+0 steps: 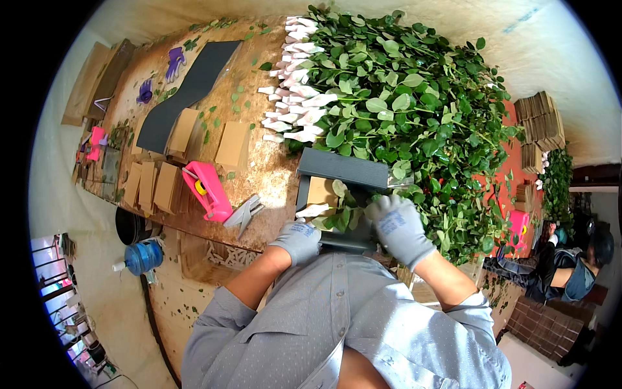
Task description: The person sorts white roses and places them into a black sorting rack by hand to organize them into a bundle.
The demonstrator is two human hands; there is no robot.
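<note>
Both hands wear grey gloves. In front of me lies dark corrugated cardboard [342, 167] with a tan cardboard piece [320, 194] on it. A single rose stem with a white-wrapped bud [312, 210] and green leaves lies across them. My left hand [300, 238] is at the near edge, just below the bud; whether its fingers grip anything is unclear. My right hand [396, 221] is curled around the stem side, right of the leaves; its fingertips are partly hidden. Beyond lies a large pile of leafy stems [403, 107] with white-wrapped heads [296, 92] pointing left.
Left on the wooden table [262, 170] are a pink tape dispenser [209, 192], a stapler [244, 214], tan cardboard pieces [167, 187], a dark corrugated sheet [187, 97] and purple gloves [175, 63]. A blue water bottle [144, 257] is below left; another person [568, 272] is far right.
</note>
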